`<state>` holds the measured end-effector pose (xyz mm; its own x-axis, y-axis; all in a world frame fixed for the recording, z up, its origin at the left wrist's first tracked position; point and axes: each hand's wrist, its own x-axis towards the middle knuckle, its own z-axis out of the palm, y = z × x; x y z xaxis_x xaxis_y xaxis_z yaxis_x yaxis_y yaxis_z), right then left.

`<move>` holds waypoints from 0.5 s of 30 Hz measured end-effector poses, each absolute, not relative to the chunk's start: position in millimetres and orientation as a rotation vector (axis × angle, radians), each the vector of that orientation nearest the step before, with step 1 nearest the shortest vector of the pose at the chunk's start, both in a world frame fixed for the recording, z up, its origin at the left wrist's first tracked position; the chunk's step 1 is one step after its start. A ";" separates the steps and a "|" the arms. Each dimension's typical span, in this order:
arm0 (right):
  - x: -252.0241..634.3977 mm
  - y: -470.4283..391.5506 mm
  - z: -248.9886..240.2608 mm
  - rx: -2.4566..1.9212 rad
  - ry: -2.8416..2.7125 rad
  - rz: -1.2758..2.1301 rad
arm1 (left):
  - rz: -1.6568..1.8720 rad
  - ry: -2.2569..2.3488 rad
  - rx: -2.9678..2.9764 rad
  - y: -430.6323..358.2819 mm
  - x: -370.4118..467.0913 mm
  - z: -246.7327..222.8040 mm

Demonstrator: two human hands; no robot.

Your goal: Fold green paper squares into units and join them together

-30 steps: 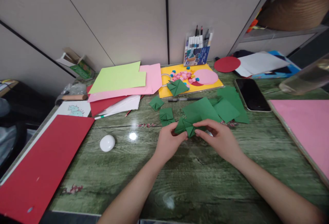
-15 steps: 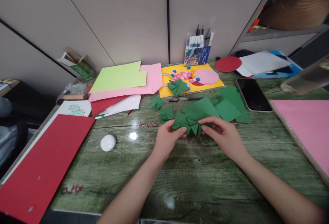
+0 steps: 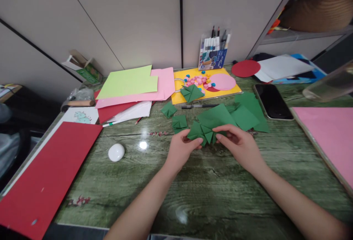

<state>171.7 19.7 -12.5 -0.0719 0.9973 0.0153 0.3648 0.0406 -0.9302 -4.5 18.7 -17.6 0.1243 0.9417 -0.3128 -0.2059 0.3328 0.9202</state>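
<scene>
Between my two hands is a folded green paper (image 3: 207, 134) with pointed flaps facing me. My left hand (image 3: 180, 147) pinches its left side, thumb on top and fingers underneath. At the right side, my right hand (image 3: 240, 142) grips it between thumb and forefinger. Just behind lie flat green paper sheets (image 3: 244, 117), partly covered by the held piece. Smaller folded green papers rest nearby: one square (image 3: 179, 122) by my left hand, another (image 3: 168, 110) farther back, and a third (image 3: 191, 93) on the yellow sheet (image 3: 176, 98).
A black pen (image 3: 198, 106) lies behind the green papers. Pink and blue bits (image 3: 200, 81) sit on the yellow sheet. A phone (image 3: 273, 101) and a pink sheet (image 3: 328, 137) are at right. Leftward are a white round object (image 3: 116, 152) and red card (image 3: 49, 174).
The left part of the folded green paper and my left hand have shifted slightly to the right, nearer my right hand. The right hand's grip looks the same.
</scene>
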 end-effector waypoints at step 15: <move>170.6 17.6 -13.9 -1.414 -1.553 1.036 | 1.058 1.069 0.693 18.3 -5.2 -16.8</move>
